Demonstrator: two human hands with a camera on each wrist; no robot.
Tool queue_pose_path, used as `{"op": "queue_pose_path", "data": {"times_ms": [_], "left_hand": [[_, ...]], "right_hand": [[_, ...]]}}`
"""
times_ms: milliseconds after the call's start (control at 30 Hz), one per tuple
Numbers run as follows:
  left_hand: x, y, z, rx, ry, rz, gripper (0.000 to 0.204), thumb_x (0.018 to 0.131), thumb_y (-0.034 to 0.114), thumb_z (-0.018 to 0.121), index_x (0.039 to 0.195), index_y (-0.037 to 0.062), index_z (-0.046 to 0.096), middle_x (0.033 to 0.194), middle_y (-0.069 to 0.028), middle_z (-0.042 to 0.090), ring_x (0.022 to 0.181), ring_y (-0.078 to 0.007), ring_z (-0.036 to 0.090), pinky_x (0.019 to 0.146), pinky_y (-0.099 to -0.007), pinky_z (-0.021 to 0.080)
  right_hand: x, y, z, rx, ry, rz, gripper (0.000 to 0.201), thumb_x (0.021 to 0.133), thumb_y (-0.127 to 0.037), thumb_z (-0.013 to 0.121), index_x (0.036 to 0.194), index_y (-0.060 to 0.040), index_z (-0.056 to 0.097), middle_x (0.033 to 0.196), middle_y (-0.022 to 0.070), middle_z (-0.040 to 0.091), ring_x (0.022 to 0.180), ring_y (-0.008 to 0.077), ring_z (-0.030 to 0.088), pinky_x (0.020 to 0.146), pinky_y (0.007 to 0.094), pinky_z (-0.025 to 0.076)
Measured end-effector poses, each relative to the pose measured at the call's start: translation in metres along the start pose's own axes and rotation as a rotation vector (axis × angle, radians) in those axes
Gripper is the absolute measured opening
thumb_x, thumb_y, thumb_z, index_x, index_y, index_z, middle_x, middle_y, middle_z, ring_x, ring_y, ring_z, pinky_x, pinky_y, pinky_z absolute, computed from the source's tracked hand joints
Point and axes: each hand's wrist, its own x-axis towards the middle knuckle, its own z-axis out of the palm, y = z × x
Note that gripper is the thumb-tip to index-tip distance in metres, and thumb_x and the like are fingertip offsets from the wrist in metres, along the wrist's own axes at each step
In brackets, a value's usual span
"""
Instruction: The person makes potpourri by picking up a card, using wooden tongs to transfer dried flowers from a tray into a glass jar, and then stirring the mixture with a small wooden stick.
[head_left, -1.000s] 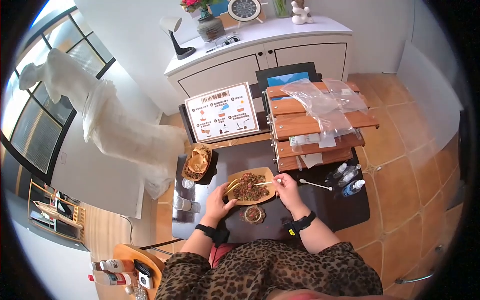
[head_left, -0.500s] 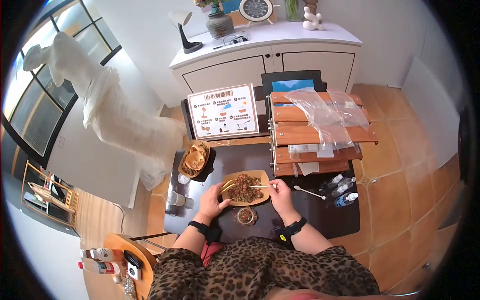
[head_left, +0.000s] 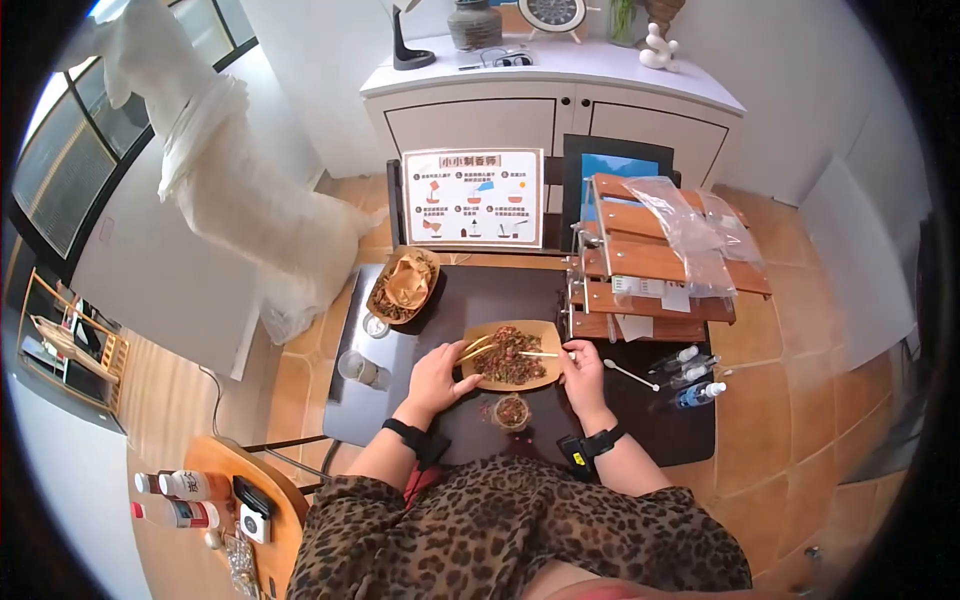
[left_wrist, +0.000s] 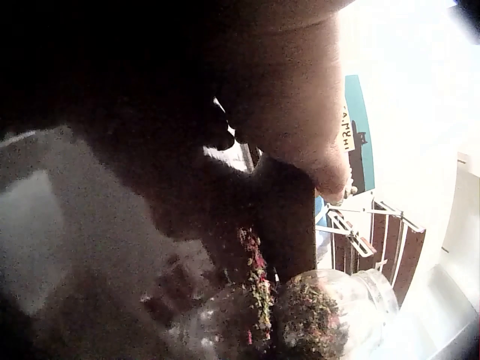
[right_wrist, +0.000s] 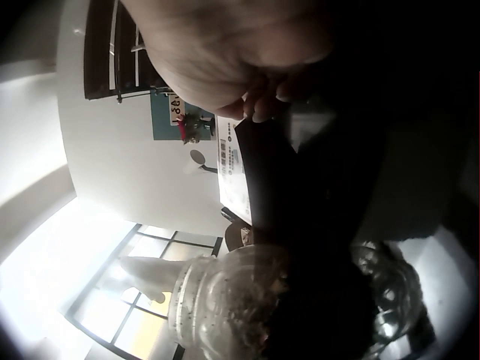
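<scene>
In the head view, a brown paper tray (head_left: pixel 487 332) of reddish-green dried bits (head_left: pixel 512 358) lies on the dark table between the hands. My left hand (head_left: pixel 436 382) grips its left end, thumb along the near side, beside yellow sticks (head_left: pixel 478 349). My right hand (head_left: pixel 584 380) grips the right end, fingertips at a white stick (head_left: pixel 540 354) that lies across the bits; whether they pinch it I cannot tell. A small glass jar (head_left: pixel 511 412) with similar bits stands just in front of the tray, and shows large in the left wrist view (left_wrist: pixel 322 315).
At the back left stands a second paper tray (head_left: pixel 404 286) with crumpled brown paper, near a clear cup (head_left: pixel 358 368). On the right are a white spoon (head_left: pixel 632 376), small bottles (head_left: pixel 700 394) and a wooden rack (head_left: pixel 640 255) with plastic bags. A printed sign (head_left: pixel 472 199) stands behind.
The head view has tilted and shifted, so the table scene sits differently in it. Both hands remain at the tray's ends; the right fingertips have moved slightly up along its right edge.
</scene>
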Motion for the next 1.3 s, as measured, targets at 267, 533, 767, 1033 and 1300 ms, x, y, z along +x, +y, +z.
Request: {"op": "queue_pose_path", "data": {"times_ms": [267,533,767,1033,1300], "left_hand": [[-0.002,-0.003,-0.003,-0.051,0.030,0.027,0.058,0.086,0.048,0.070,0.127,0.0078,0.057,0.103,-0.0130,0.066,0.097,-0.0342,0.065,0.082,-0.0432,0.053],[-0.004,-0.007,-0.002,-0.094,0.068,0.044,0.053,0.087,0.043,0.072,0.125,0.0085,0.059,0.104,-0.0118,0.068,0.097,-0.0326,0.066,0.082,-0.0422,0.053],[-0.004,-0.010,-0.001,-0.115,0.086,0.054,0.049,0.088,0.040,0.070,0.124,0.0087,0.059,0.104,-0.0117,0.068,0.097,-0.0326,0.066,0.082,-0.0418,0.053],[-0.004,-0.007,-0.002,-0.124,0.109,0.062,0.045,0.089,0.037,0.070,0.122,0.0087,0.060,0.102,-0.0113,0.068,0.096,-0.0325,0.066,0.080,-0.0412,0.053],[-0.004,-0.005,-0.003,-0.115,0.101,0.045,0.044,0.089,0.037,0.070,0.121,0.0086,0.060,0.102,-0.0108,0.068,0.096,-0.0319,0.066,0.080,-0.0413,0.053]], "right_hand": [[0.005,0.000,-0.001,-0.098,0.042,-0.002,0.017,0.097,-0.001,0.063,0.106,-0.0029,0.049,0.079,-0.0004,0.058,0.065,0.0052,0.054,0.055,0.0215,0.041],[0.010,-0.003,-0.006,-0.209,0.028,0.028,0.014,0.096,-0.007,0.067,0.096,-0.0036,0.053,0.074,-0.0014,0.057,0.066,0.0046,0.053,0.057,0.0216,0.041],[0.012,0.001,-0.013,-0.252,0.010,0.114,0.013,0.097,-0.009,0.067,0.091,-0.0033,0.057,0.075,-0.0006,0.059,0.068,0.0055,0.056,0.059,0.0229,0.043],[0.008,-0.005,-0.009,-0.282,0.020,0.090,0.024,0.101,-0.017,0.062,0.081,-0.0036,0.058,0.066,-0.0021,0.057,0.059,0.0052,0.052,0.055,0.0234,0.041],[0.009,-0.007,-0.010,-0.269,0.031,0.078,0.030,0.104,-0.023,0.057,0.080,-0.0048,0.056,0.064,-0.0020,0.054,0.056,0.0066,0.049,0.052,0.0238,0.039]]}}
